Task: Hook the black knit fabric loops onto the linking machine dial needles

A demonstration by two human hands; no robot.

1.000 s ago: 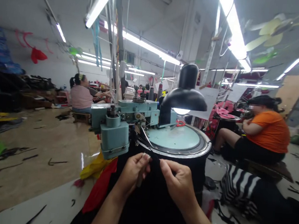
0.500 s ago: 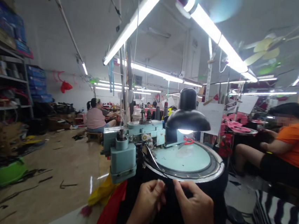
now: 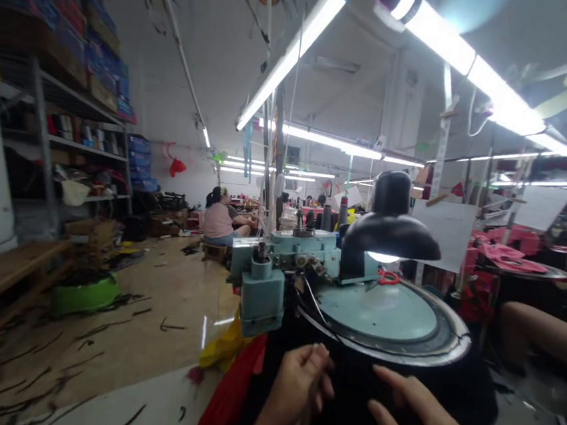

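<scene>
Just now we see the black cloth (image 3: 375, 408) hanging under the toothed ring (image 3: 380, 357) of the round machine (image 3: 376, 318). Our left hand (image 3: 295, 401) is loosely open against this cloth, below the machine. Our right hand (image 3: 424, 420) is open too, fingers spread over the cloth, grasping nothing. Some red cloth (image 3: 230, 394) hangs left of the machine.

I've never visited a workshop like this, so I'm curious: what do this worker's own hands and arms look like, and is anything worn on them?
The left hand and the right hand are both bare, with no gloves, finger guards, tape or rings showing. No sleeve, watch or bracelet is visible at the wrists, and the arms are mostly out of view.
</scene>
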